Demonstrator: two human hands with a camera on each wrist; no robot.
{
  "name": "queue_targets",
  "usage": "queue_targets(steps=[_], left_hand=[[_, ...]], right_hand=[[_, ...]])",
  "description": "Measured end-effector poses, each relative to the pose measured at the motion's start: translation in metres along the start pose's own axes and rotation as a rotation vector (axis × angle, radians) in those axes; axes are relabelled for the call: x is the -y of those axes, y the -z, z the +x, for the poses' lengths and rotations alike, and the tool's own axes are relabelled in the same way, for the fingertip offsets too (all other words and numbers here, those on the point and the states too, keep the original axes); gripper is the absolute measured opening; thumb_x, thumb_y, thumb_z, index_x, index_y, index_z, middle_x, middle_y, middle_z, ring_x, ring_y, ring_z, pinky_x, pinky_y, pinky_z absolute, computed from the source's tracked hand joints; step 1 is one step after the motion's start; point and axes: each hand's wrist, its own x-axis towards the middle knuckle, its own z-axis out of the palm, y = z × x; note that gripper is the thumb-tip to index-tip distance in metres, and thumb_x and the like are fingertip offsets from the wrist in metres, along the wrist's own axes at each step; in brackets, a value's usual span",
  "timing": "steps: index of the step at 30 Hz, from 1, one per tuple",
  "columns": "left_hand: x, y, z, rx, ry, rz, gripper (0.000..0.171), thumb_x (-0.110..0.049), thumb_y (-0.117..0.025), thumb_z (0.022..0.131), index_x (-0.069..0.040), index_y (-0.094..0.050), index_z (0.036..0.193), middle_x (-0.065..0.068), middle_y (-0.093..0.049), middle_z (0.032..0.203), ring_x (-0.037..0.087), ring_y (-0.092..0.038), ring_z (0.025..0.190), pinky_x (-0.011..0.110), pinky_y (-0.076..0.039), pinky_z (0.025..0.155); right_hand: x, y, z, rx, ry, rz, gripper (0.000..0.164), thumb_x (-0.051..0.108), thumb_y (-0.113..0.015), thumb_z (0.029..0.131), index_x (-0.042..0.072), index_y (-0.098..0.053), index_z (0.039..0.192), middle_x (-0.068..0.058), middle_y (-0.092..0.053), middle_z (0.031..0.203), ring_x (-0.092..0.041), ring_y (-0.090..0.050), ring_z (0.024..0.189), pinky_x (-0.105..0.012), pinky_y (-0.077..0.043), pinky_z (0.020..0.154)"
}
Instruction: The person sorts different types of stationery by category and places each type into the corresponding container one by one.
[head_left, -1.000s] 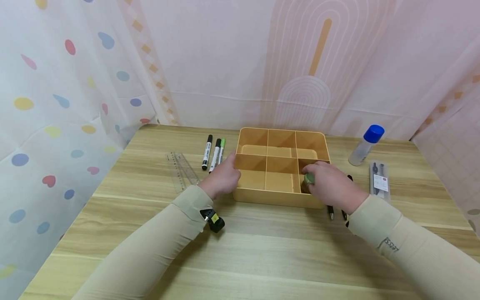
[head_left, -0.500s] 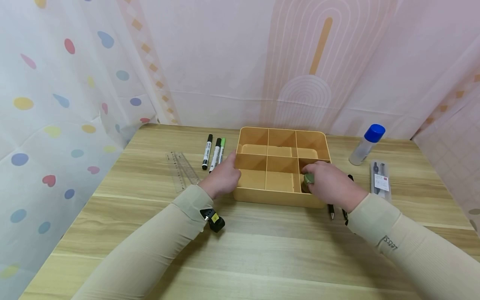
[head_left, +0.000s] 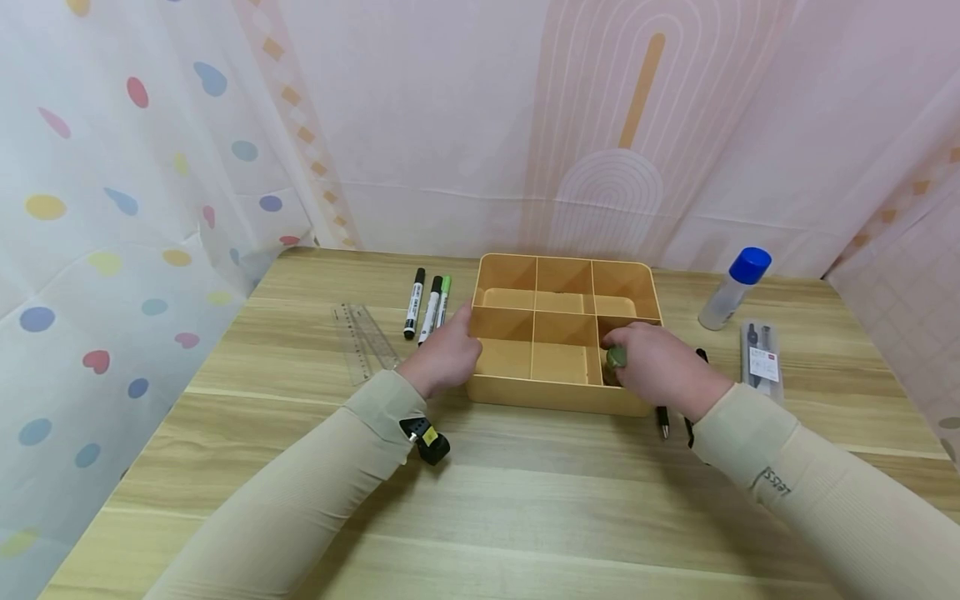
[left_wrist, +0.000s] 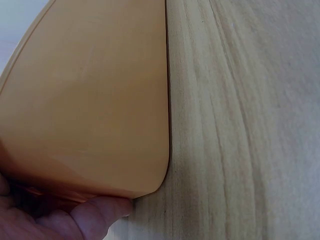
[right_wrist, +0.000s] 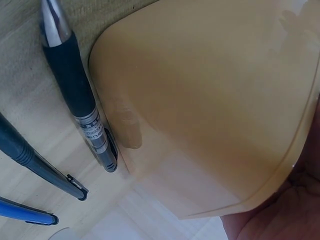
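A yellow-orange box with six compartments stands on the table. My left hand rests against its left side near the front corner; in the left wrist view, fingers touch the lower edge of the wall. My right hand reaches over the right wall into the front right compartment. It holds a small green rounded object, mostly hidden by the fingers, so its kind is unclear. In the right wrist view, part of this hand shows at the box's rim.
Left of the box lie two clear rulers and several markers. To its right are a black pen, a dark pen, a blue pen, a clear case and a blue-capped bottle.
Almost nothing differs. The right hand and the green object have shifted very slightly inside the compartment; the left hand and the box stay where they were.
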Motion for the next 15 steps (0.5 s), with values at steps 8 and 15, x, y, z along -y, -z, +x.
queue_targets(steps=[8, 15], left_hand=[[0.0010, 0.0002, 0.0011, -0.002, 0.001, 0.008, 0.076, -0.005, -0.035, 0.102, -0.017, -0.005, 0.171, 0.015, -0.036, 0.169, 0.031, -0.040, 0.151, 0.054, -0.033, 0.124], [0.0014, -0.0003, 0.0015, -0.004, 0.002, 0.010, 0.076, -0.006, -0.035, 0.102, -0.017, -0.005, 0.171, 0.015, -0.036, 0.169, 0.032, -0.039, 0.151, 0.055, -0.031, 0.125]], right_hand=[[-0.0007, 0.0011, 0.0035, 0.024, 0.003, -0.009, 0.041, 0.003, -0.066, 0.093, -0.004, -0.066, 0.133, -0.024, -0.070, 0.131, -0.035, -0.068, 0.113, -0.054, -0.056, 0.100], [-0.0008, 0.0021, 0.0061, 0.064, -0.021, -0.005, 0.045, 0.003, -0.066, 0.092, -0.003, -0.064, 0.136, -0.023, -0.069, 0.133, -0.027, -0.065, 0.101, -0.048, -0.057, 0.094]])
